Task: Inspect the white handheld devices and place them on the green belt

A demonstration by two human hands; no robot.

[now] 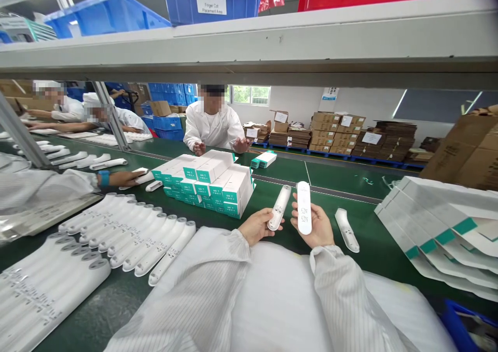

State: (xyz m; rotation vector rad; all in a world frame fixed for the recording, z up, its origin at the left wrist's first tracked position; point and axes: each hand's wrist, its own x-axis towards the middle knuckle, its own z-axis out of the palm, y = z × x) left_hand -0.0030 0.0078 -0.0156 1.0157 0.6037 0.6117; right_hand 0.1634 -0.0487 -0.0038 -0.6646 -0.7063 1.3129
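My left hand (256,226) is closed on a long white plastic device (280,206), rounded at its lower end, with small dark marks on it. Beside it, my right hand (319,227) grips a second white plastic device (304,206), turned so a flat face with printed symbols shows; the fingers are partly behind it. The two devices are held upright above the green work surface, close together but apart. Right of my right hand lies a single angled white device (346,231). Just beyond my left hand stands a stack of white and teal boxes (210,183).
Rows of similar white devices (132,227) cover the left side. Flat white-teal cartons (443,232) are piled at right, near a blue bin (467,321). A shelf (249,45) crosses overhead. A co-worker (213,118) sits opposite; another person's arm (120,179) reaches in from the left.
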